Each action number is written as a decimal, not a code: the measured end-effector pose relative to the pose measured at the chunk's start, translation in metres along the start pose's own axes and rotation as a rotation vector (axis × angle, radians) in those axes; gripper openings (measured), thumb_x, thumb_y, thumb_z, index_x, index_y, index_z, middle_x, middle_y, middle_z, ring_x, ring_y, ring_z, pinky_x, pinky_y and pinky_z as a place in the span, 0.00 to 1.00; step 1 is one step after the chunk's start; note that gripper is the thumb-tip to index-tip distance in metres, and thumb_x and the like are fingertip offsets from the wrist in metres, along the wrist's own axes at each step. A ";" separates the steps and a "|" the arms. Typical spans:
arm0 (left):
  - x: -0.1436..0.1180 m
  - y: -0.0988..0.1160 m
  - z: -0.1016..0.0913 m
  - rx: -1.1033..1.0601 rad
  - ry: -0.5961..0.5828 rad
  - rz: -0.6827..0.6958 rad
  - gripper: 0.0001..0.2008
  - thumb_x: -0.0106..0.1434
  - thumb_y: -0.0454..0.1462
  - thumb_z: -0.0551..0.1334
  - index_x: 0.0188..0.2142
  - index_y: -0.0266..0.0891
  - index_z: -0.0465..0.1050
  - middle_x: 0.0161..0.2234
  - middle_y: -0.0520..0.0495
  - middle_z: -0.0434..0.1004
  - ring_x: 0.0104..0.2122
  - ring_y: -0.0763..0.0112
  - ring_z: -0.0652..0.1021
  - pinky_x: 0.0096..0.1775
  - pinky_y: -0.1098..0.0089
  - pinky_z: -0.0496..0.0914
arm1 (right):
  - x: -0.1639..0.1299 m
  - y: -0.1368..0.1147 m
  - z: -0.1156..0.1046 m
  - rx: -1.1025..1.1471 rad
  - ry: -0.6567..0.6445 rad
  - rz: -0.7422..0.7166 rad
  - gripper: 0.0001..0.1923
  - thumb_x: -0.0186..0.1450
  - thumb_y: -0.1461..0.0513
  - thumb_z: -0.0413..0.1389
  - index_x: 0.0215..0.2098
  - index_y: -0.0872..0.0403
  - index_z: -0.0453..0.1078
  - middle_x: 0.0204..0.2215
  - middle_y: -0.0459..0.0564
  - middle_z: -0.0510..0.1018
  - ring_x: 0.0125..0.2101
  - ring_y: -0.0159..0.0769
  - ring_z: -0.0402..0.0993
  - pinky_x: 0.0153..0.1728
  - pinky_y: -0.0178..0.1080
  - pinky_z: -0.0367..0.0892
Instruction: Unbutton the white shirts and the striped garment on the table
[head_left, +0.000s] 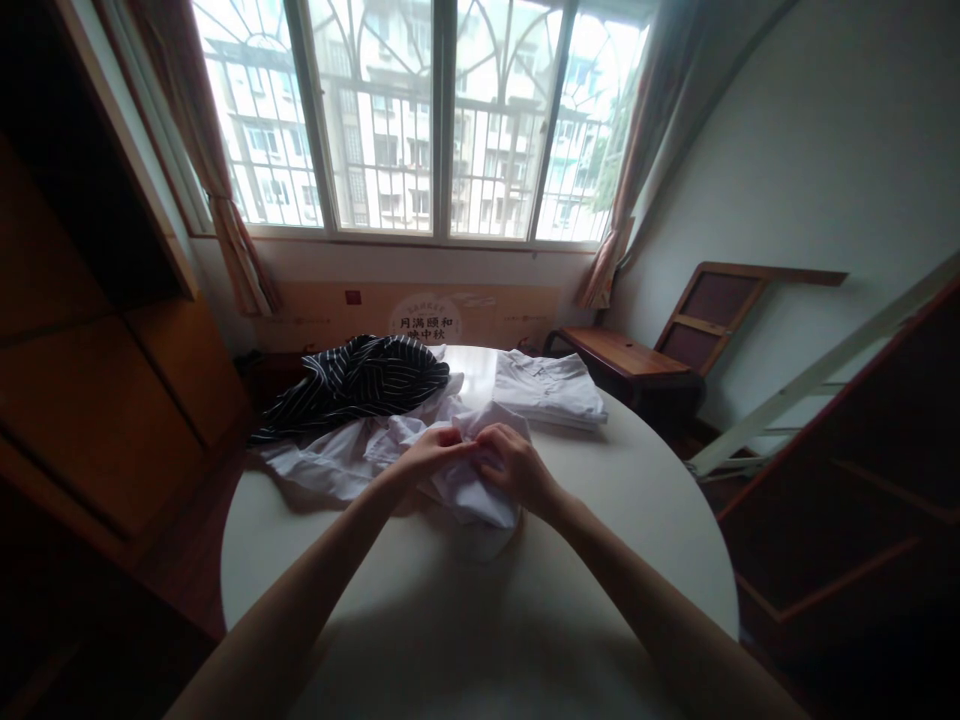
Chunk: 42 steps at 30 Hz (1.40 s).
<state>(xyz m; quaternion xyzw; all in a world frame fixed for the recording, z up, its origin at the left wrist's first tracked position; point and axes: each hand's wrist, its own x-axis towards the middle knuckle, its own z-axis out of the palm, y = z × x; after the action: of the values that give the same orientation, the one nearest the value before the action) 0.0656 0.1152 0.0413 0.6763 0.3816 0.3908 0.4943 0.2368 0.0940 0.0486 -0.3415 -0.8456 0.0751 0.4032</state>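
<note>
white cloth, a crumpled white garment, lies near the middle of the round pale table, bunched into loose folds and partly lifted off the tabletop. left hand and right hand meet over its upper edge, fingertips close together, almost touching. both hands are curled shut on the fabric, each pinching a fold of it between thumb and fingers (the exact grip of the thumbs is hidden by the cloth and the dim light, so it seems a pinch rather than a full fist). both forearms reach in from the lower edge of the view, bare, converging on the garment.

behind the held garment, toward the left, more white fabric spreads flat to the table's edge and touches it. a dark striped garment lies heaped on top of that fabric at the far left of the table. at the far right of the table, well apart from the hands, a folded white shirt rests in a neat flat stack.

beyond the table stands a barred window with a curtain at its left side, a printed cardboard panel below the sill, and a low wooden bench against the right wall.
</note>
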 end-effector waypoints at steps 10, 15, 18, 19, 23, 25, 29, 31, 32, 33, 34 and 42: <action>0.004 -0.014 -0.001 -0.147 -0.123 -0.107 0.14 0.49 0.42 0.63 0.31 0.32 0.71 0.25 0.50 0.69 0.24 0.76 0.68 0.26 0.75 0.61 | -0.006 0.013 0.004 -0.087 0.020 0.088 0.05 0.60 0.62 0.51 0.31 0.52 0.69 0.27 0.46 0.74 0.26 0.32 0.69 0.29 0.34 0.61; 0.010 -0.022 0.002 -0.005 -0.068 -0.034 0.14 0.51 0.44 0.61 0.29 0.32 0.71 0.24 0.50 0.68 0.25 0.74 0.68 0.26 0.74 0.61 | -0.009 0.014 0.010 -0.146 0.038 0.027 0.10 0.64 0.62 0.46 0.29 0.52 0.68 0.31 0.49 0.73 0.28 0.32 0.68 0.29 0.34 0.61; 0.009 -0.019 0.003 0.089 -0.026 0.047 0.13 0.52 0.43 0.60 0.27 0.32 0.70 0.23 0.51 0.67 0.25 0.75 0.67 0.26 0.74 0.61 | -0.009 0.014 0.011 -0.163 0.043 0.029 0.10 0.64 0.63 0.46 0.29 0.52 0.68 0.31 0.49 0.72 0.28 0.33 0.67 0.28 0.34 0.61; 0.008 -0.017 0.004 0.112 -0.014 0.069 0.13 0.52 0.43 0.60 0.26 0.33 0.70 0.23 0.52 0.66 0.24 0.75 0.66 0.26 0.75 0.60 | -0.009 0.014 0.010 -0.158 0.037 0.034 0.09 0.64 0.63 0.46 0.29 0.52 0.68 0.31 0.49 0.72 0.28 0.33 0.67 0.28 0.34 0.61; 0.005 -0.012 0.004 0.172 0.022 0.114 0.11 0.51 0.41 0.60 0.22 0.34 0.65 0.20 0.55 0.60 0.22 0.78 0.62 0.23 0.76 0.56 | -0.008 0.011 0.007 -0.080 0.017 0.059 0.07 0.63 0.63 0.47 0.30 0.52 0.67 0.30 0.49 0.71 0.29 0.34 0.67 0.30 0.36 0.62; 0.004 -0.011 0.003 0.193 0.045 0.123 0.12 0.51 0.40 0.60 0.20 0.35 0.62 0.19 0.57 0.57 0.21 0.79 0.60 0.22 0.76 0.54 | -0.007 0.009 0.006 -0.036 0.009 0.058 0.06 0.62 0.64 0.48 0.29 0.52 0.66 0.29 0.49 0.70 0.29 0.34 0.66 0.30 0.36 0.62; 0.005 -0.011 0.002 0.235 0.073 0.148 0.10 0.50 0.37 0.60 0.19 0.35 0.61 0.18 0.57 0.57 0.21 0.79 0.60 0.23 0.77 0.55 | -0.006 0.010 0.006 0.025 0.009 0.037 0.05 0.60 0.66 0.48 0.27 0.54 0.64 0.27 0.48 0.68 0.29 0.34 0.65 0.31 0.36 0.62; 0.005 -0.012 0.002 0.257 0.073 0.170 0.08 0.50 0.36 0.59 0.19 0.35 0.63 0.19 0.56 0.59 0.22 0.78 0.61 0.24 0.77 0.56 | -0.006 0.012 0.007 0.042 0.022 0.034 0.05 0.60 0.67 0.48 0.27 0.54 0.64 0.27 0.48 0.68 0.29 0.34 0.65 0.31 0.36 0.62; 0.006 -0.012 0.002 0.269 0.077 0.179 0.07 0.51 0.36 0.59 0.20 0.35 0.64 0.19 0.55 0.60 0.22 0.78 0.62 0.24 0.77 0.57 | -0.006 0.013 0.008 0.044 0.030 0.035 0.05 0.59 0.67 0.49 0.27 0.54 0.64 0.27 0.48 0.68 0.29 0.34 0.65 0.31 0.36 0.62; 0.006 -0.013 0.003 0.281 0.086 0.184 0.07 0.51 0.36 0.58 0.20 0.34 0.64 0.20 0.55 0.61 0.23 0.77 0.63 0.24 0.76 0.57 | -0.006 0.014 0.009 0.041 0.040 0.038 0.05 0.59 0.67 0.49 0.27 0.54 0.64 0.27 0.48 0.68 0.28 0.34 0.65 0.30 0.36 0.62; 0.006 -0.013 0.004 0.293 0.100 0.186 0.06 0.50 0.35 0.58 0.20 0.34 0.65 0.20 0.55 0.62 0.23 0.77 0.63 0.25 0.76 0.57 | -0.006 0.014 0.010 0.035 0.052 0.042 0.03 0.59 0.67 0.50 0.28 0.54 0.64 0.27 0.48 0.68 0.29 0.34 0.65 0.30 0.36 0.62; 0.001 -0.010 0.009 0.357 0.155 0.212 0.04 0.50 0.33 0.57 0.22 0.34 0.68 0.20 0.53 0.66 0.23 0.76 0.65 0.25 0.77 0.58 | -0.007 0.015 0.012 -0.043 0.072 -0.045 0.07 0.62 0.66 0.48 0.27 0.53 0.65 0.29 0.49 0.69 0.31 0.35 0.64 0.32 0.37 0.62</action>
<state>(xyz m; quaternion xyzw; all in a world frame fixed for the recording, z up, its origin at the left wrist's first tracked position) 0.0729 0.1152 0.0296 0.7573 0.4083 0.4176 0.2923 0.2391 0.1024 0.0306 -0.3335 -0.8394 0.0357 0.4276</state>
